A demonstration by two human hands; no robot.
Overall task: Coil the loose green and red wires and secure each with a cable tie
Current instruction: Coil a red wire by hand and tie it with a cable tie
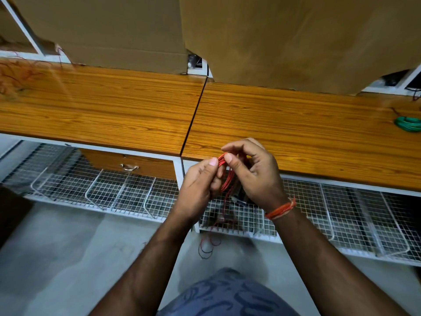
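Both forearms reach forward from the camera to meet just off the near edge of the wooden bench (296,124). Left hand (198,190) and right hand (252,172) each pinch the top of the red wire (225,176) bundle between thumb and fingers, its loose end trailing down below the grip. Far right of the grip, the green wire (409,124) lies coiled on the bench.
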